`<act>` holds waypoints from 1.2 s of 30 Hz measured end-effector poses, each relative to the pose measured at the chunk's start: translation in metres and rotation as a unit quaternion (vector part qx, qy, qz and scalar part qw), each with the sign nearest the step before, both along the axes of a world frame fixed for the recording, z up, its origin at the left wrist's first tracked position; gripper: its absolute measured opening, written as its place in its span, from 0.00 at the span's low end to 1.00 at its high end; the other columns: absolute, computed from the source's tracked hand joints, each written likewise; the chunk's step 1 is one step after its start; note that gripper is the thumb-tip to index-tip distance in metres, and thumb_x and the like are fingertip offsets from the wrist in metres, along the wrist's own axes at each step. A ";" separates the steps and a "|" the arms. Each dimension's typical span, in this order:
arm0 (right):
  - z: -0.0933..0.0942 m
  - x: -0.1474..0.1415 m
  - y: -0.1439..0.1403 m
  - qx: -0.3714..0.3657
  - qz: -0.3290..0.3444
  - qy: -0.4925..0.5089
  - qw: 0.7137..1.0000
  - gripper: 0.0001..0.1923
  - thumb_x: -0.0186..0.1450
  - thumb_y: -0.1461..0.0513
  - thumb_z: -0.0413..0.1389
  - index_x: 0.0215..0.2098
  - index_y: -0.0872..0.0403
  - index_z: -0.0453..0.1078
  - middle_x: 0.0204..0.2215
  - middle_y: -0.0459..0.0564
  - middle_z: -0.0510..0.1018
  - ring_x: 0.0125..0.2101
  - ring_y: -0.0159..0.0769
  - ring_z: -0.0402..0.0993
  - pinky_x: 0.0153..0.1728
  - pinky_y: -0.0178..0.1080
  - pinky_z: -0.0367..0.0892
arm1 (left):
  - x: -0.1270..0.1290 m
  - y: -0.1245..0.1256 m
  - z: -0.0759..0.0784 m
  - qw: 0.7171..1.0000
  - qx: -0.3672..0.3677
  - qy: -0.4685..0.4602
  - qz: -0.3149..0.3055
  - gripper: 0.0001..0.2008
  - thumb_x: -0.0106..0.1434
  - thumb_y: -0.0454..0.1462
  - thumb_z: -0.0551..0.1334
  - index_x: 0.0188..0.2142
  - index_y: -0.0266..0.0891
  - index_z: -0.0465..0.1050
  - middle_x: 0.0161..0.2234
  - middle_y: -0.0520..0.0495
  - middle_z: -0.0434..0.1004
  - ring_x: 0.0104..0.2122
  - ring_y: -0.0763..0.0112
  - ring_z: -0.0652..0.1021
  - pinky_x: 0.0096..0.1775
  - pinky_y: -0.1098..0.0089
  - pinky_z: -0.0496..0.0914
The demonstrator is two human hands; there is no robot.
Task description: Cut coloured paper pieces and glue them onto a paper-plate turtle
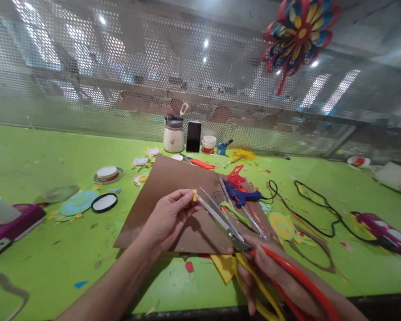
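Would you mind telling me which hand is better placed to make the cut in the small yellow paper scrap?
Right. The right hand holds the scissors, blades open with tips at the yellow scrap; the left hand only pinches the scrap.

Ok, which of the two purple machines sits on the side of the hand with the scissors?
The purple machine at the table's right edge, with the black cable running to it. The other one lies far left, beyond the left hand.

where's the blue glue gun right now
In the head view, the blue glue gun lies right of centre on the brown board, just beyond the open scissors.
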State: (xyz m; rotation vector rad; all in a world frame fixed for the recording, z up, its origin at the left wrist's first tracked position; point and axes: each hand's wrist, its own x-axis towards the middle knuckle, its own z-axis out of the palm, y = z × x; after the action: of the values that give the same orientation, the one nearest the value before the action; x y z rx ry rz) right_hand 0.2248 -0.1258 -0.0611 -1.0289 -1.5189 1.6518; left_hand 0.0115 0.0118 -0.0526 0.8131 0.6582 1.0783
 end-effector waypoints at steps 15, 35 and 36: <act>-0.001 -0.012 -0.011 -0.074 -0.144 0.022 0.987 0.21 0.68 0.50 0.47 0.51 0.53 0.66 0.32 0.54 0.75 0.28 0.36 0.74 0.31 0.40 0.75 | -0.001 0.003 0.004 0.997 -0.051 -0.043 0.035 0.05 0.59 0.26 0.61 0.31 0.30 0.77 0.30 0.43 0.78 0.30 0.74 0.77 0.35 0.75 0.74; -0.006 -0.008 0.010 -0.072 -0.025 0.006 0.997 0.16 0.68 0.58 0.54 0.52 0.55 0.66 0.49 0.53 0.71 0.44 0.40 0.72 0.43 0.47 0.71 | -0.002 0.003 0.005 0.989 -0.095 -0.077 0.080 0.07 0.58 0.25 0.59 0.29 0.30 0.77 0.28 0.43 0.79 0.28 0.73 0.78 0.36 0.74 0.75; -0.007 -0.007 0.010 -0.071 -0.019 0.005 0.997 0.16 0.68 0.58 0.53 0.52 0.55 0.66 0.49 0.53 0.71 0.44 0.40 0.72 0.43 0.47 0.71 | -0.002 0.003 0.005 0.989 -0.098 -0.077 0.084 0.07 0.58 0.25 0.59 0.29 0.30 0.77 0.28 0.42 0.79 0.28 0.73 0.78 0.36 0.74 0.75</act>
State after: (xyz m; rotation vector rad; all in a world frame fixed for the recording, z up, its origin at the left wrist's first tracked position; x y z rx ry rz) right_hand 0.2174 -0.1159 -0.0677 -1.1170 -1.3827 1.7553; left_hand 0.0095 0.0148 -0.0477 0.5065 0.6986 1.1950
